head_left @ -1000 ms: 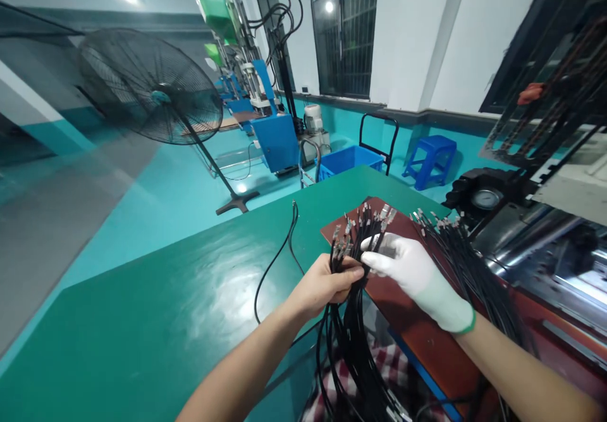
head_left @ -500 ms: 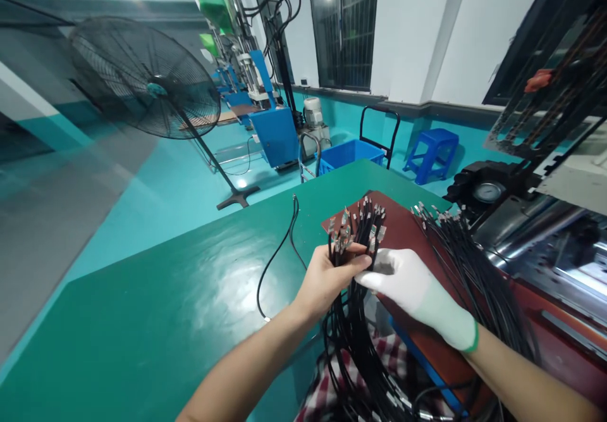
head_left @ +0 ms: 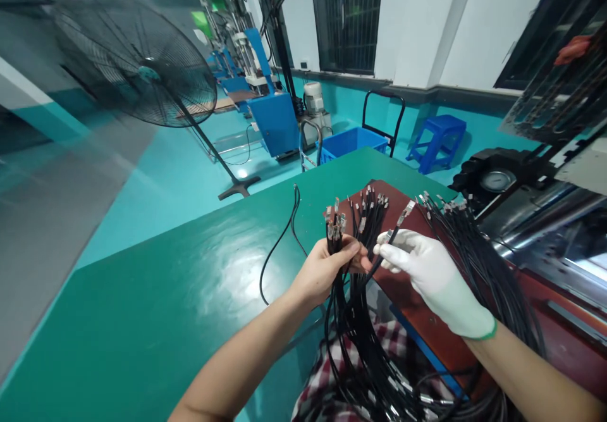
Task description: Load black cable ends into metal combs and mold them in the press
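My bare left hand [head_left: 334,267] is closed around a bunch of black cables [head_left: 334,232] whose silvery metal ends stick up above the fingers. Between the white-gloved fingers of my right hand [head_left: 412,260] is a black cable with a metal end [head_left: 404,213], tilted up to the right. Just behind both hands, a second group of cable ends [head_left: 372,204] lies on the brown board [head_left: 393,197]. The long black lengths hang down in a curve over my checked clothing [head_left: 327,384]. Some of the left fingers' grip is hidden behind the cables.
Another thick bundle of black cables [head_left: 478,257] lies to the right, beside a machine [head_left: 516,219]. A looped single cable [head_left: 265,267] rests on the green table [head_left: 156,308]. Beyond stand a blue crate [head_left: 353,142], a blue stool [head_left: 439,140] and a large fan [head_left: 147,71].
My right hand has moved slightly right, away from the left hand, and now holds one cable apart from the others. The left hand keeps its bunch.
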Motion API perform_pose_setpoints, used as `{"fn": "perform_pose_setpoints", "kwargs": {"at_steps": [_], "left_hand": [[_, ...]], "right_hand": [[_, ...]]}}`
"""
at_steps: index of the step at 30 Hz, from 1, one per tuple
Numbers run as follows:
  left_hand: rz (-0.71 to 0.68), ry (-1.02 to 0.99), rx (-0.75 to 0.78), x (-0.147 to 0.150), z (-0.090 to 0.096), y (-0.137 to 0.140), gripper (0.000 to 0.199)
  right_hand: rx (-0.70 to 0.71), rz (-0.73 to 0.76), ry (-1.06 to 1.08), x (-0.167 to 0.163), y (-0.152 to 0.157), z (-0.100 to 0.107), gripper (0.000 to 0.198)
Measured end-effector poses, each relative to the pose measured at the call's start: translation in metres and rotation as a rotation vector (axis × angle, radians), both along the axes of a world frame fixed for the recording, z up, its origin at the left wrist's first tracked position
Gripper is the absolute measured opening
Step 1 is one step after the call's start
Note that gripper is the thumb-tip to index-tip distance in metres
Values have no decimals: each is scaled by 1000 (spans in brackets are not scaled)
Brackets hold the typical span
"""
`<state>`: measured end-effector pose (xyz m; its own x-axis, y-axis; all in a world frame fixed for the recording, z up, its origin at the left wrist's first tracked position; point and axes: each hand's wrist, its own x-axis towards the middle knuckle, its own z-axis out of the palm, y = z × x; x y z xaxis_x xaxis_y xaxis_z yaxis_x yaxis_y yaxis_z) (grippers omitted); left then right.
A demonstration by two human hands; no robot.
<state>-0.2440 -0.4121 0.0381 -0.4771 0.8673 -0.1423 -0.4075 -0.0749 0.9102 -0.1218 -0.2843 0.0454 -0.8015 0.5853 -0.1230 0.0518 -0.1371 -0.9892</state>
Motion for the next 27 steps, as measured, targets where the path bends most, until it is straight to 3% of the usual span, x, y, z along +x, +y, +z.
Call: {"fn": "perform_pose_setpoints", "kwargs": {"at_steps": [9, 18, 27], "left_hand": [[2, -19, -45, 3, -1, 1, 37], [22, 75, -76, 13, -16, 1, 35], [84, 54, -54, 16, -14, 1, 32]], "right_hand": [[8, 28, 11, -6, 0, -4, 36], [-114, 0, 86, -5, -2, -9, 42], [41, -90, 76, -4, -4, -13, 35]]}}
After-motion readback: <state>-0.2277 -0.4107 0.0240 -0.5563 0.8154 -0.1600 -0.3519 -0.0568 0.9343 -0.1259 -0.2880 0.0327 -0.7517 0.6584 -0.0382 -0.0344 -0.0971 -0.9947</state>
